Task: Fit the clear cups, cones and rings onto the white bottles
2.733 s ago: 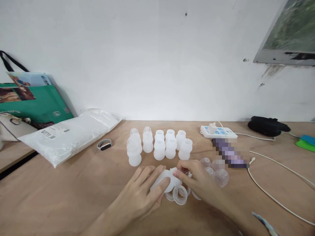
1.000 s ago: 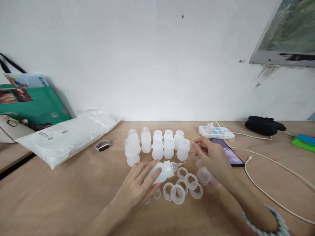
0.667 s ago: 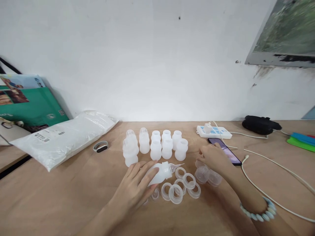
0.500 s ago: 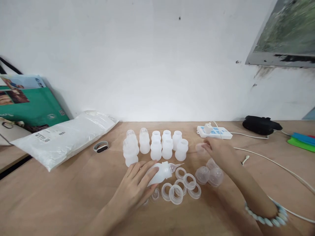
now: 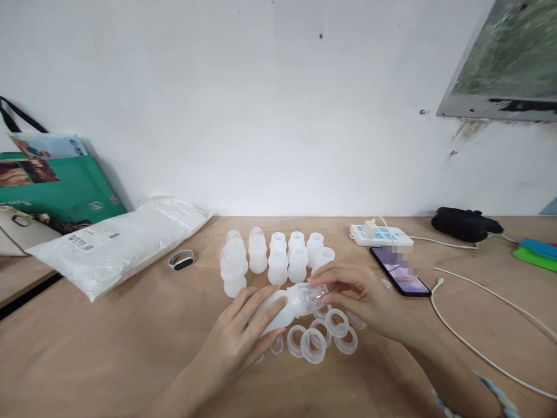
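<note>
My left hand (image 5: 243, 325) is closed around a white baby bottle (image 5: 278, 313) that lies tilted with its neck to the right. A clear dome cap (image 5: 311, 297) covers the bottle's teat end, pinched by the fingers of my right hand (image 5: 363, 293). Whether the cap is fully seated cannot be told. Below the bottle lie several translucent collar rings (image 5: 313, 346), partly overlapping. Small clear teats (image 5: 277, 346) show beside my left fingers. Behind stand several open white bottles (image 5: 278, 267) and, to their left, several capped bottles (image 5: 257, 249).
A phone (image 5: 402, 271) and a white power strip (image 5: 380, 233) lie at the right, with a white cable (image 5: 461, 337) curving forward. At the left are a white plastic parcel (image 5: 126, 244), a wristband (image 5: 181, 260) and a green bag (image 5: 65, 186). A black case (image 5: 465, 223) rests against the wall.
My right hand has moved left and brought a clear cap onto the bottle's teat end. The phone, hidden before behind my right arm, now shows. My left hand keeps its grip.
</note>
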Motion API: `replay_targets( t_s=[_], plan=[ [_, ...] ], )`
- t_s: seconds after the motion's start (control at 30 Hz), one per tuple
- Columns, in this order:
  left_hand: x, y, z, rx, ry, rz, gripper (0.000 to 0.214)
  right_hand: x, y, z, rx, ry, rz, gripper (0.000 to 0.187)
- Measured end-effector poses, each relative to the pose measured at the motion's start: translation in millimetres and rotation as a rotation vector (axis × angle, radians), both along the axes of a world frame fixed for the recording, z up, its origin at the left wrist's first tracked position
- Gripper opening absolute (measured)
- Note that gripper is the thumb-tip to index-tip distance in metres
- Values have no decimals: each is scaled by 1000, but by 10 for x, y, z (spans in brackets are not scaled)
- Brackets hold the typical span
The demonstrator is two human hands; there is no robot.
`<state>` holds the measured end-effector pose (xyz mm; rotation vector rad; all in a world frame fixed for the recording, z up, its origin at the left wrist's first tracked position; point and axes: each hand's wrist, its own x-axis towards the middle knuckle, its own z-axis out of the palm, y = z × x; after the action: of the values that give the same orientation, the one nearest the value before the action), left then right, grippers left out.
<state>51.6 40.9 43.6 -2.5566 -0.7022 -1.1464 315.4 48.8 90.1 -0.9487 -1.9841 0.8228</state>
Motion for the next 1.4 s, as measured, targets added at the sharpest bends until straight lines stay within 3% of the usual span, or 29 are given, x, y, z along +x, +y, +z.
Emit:
replay_targets(
  t_s=[0.2,0.43,0.63,0.73,0.83,1.0,1.23,1.4],
  plan=[
    [-70,30,-94,61,-10,-92,40,-64,-38,-33,75,48,85,15],
    [-34,-61,24,80,-8,-80,48,-91,-106,44,86,85,57,19],
    [-47,6,-15,-92,-68,-7,38,-272,-94,-80,104,-12,-71,18],
    [-108,76,-8,-87,-85,87,49,-375,5,-59,115,-34,-121,21],
    [-199,129,49,-30,-166,179,66,-444,160,97,209,-133,-137,18],
    [-319,168,156,79,-346,235,43,-690,387,326,340,-452,-95,27],
    [-348,186,123,124,-386,253,40,-1180,595,237,470,-679,-116,30],
    [-347,212,81,143,-428,203,44,-1272,698,174,494,-673,-149,29]
  ],
)
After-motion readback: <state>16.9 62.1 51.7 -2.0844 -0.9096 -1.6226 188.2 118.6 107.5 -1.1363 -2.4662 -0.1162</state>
